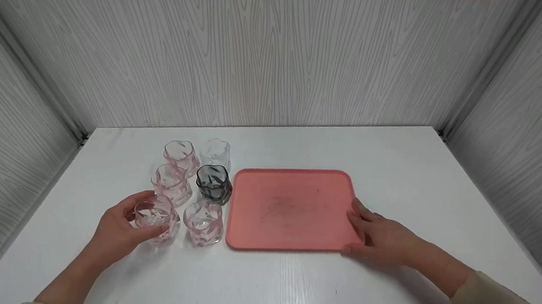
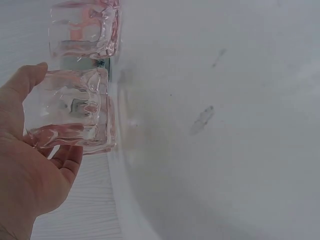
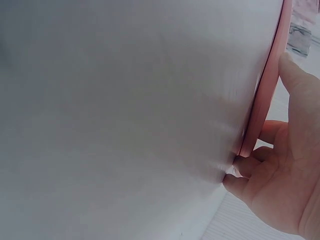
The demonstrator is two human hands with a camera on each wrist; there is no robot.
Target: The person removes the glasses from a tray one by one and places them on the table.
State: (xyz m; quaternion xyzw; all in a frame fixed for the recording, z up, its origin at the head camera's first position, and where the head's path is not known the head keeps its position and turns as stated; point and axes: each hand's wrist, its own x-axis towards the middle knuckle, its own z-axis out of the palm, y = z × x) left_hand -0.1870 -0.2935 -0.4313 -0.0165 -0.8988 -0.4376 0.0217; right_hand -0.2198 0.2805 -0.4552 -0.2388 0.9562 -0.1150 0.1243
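My left hand (image 1: pixel 122 227) grips a pale pink glass tumbler (image 1: pixel 156 213) at the near left, thumb on its near side and fingers around the far side. In the left wrist view the tumbler (image 2: pixel 65 107) is upright, its base close to the table. Just right of it stands another pink tumbler (image 1: pixel 204 226). The right hand (image 1: pixel 382 238) holds the near right corner of a flat pink tray (image 1: pixel 290 210). Its thumb lies at the front rim and its fingers touch the right rim (image 3: pixel 267 90). Nothing lies on the tray.
Behind the held tumbler stand two more pink tumblers (image 1: pixel 172 185). A dark grey tumbler (image 1: pixel 214 186) sits beside the tray's left edge, with a clear tumbler (image 1: pixel 215 154) behind it. Wood-grain panels (image 1: pixel 258 56) enclose the white table (image 1: pixel 290 287) at the back and both sides.
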